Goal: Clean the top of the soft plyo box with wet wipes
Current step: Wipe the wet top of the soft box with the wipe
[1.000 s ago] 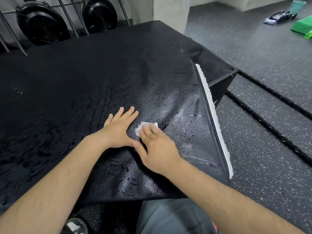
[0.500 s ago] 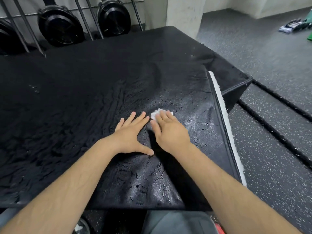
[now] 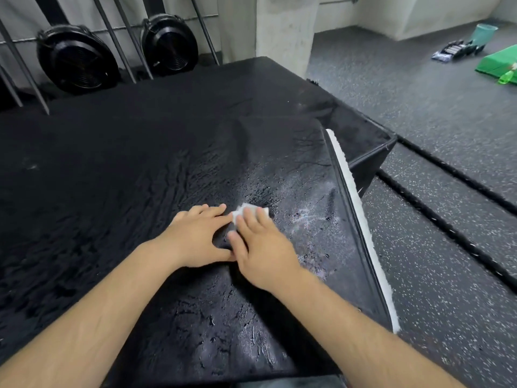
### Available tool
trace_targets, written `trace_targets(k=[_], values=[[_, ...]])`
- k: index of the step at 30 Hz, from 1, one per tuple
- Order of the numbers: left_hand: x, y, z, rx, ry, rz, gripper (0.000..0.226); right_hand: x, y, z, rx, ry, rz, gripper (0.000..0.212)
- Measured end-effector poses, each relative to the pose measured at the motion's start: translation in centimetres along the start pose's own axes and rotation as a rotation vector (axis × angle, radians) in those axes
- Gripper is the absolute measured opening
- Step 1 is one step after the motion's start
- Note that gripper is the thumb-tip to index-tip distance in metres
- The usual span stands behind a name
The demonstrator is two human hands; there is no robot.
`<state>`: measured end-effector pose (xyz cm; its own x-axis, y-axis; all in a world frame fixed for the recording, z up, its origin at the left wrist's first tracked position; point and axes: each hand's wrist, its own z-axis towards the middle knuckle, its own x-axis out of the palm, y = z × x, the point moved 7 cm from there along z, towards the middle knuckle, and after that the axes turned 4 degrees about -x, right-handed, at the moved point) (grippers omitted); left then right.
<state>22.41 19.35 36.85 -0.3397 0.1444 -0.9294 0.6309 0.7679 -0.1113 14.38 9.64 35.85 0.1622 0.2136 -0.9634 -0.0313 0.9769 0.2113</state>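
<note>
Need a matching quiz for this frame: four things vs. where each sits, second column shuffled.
Things:
1. wet wipe
2. left hand
3. teal container
4. black fans

Places:
a. flat on the plyo box top, holding nothing
b. on the floor, far right
c. pressed under the right hand
d. behind the box's far edge

Pairs: 1-c, 2-a, 3-b, 4-d

Soft, even indoor light, rather dim. The wet black box top (image 3: 251,340) shows pale glare at its near right. The right hand (image 3: 263,247) is slightly motion-blurred. Wide-angle bending warps the edges.
</note>
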Motion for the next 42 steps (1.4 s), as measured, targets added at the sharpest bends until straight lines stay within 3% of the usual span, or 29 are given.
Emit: trace_targets(k=[2, 6, 8, 12, 15, 18, 23, 27, 30, 32, 35, 37, 39, 42], values=[[-1.9, -0.2, 1.2, 0.019, -0.089, 0.036, 0.079, 0.1, 0.4, 0.7, -0.111, 0.046, 0.005, 0.05], [-1.4, -0.1, 3.5, -0.018, -0.041, 0.086, 0.113, -0.2, -6.8, 5.6, 0.144, 0.085, -0.016, 0.054], [-0.5, 0.5, 3.8, -0.038, 0.026, -0.002, 0.117, -0.4, -7.0, 5.8, 0.196, 0.092, -0.052, 0.06], [0.0, 1.4, 3.7, -0.015, 0.027, -0.139, 0.113, 0.4, -2.5, 3.7, 0.017, 0.134, -0.036, 0.066], [0.0, 1.2, 4.0, -0.016, 0.032, -0.116, 0.113, 0.2, -5.5, 6.7, 0.073, 0.124, -0.006, 0.053], [0.2, 1.3, 3.9, -0.016, 0.026, -0.135, 0.113, 0.8, -6.2, 7.8, 0.122, 0.138, -0.035, 0.055], [-0.1, 0.7, 4.1, -0.017, 0.017, -0.097, 0.111, 2.1, -1.8, 5.0, 0.032, 0.15, -0.008, 0.071], [0.0, 1.0, 4.0, -0.021, 0.041, -0.079, 0.112, 1.0, -5.7, 11.4, 0.074, 0.19, -0.043, 0.053], [0.0, 1.4, 3.8, -0.021, 0.056, -0.07, 0.113, 1.8, -5.2, 11.6, 0.076, 0.207, -0.06, 0.061], [-1.1, 1.5, 4.3, -0.037, 0.053, -0.045, 0.106, 1.6, -3.9, 9.4, 0.055, 0.133, -0.041, 0.077], [-3.9, 1.4, 6.1, -0.038, -0.043, -0.049, 0.065, 1.2, -5.5, 8.4, 0.065, 0.099, 0.0, 0.06], [-4.9, 0.6, 7.6, -0.033, -0.096, -0.035, 0.051, 0.3, -9.6, 9.8, 0.184, 0.098, -0.015, 0.067], [-4.8, 0.0, 8.7, -0.043, -0.106, -0.048, 0.058, -0.6, -12.5, 11.1, 0.25, 0.081, -0.054, 0.084], [-4.0, 0.6, 10.1, -0.093, -0.042, 0.01, 0.108, 0.4, -10.4, 11.3, 0.107, 0.122, -0.124, 0.08]])
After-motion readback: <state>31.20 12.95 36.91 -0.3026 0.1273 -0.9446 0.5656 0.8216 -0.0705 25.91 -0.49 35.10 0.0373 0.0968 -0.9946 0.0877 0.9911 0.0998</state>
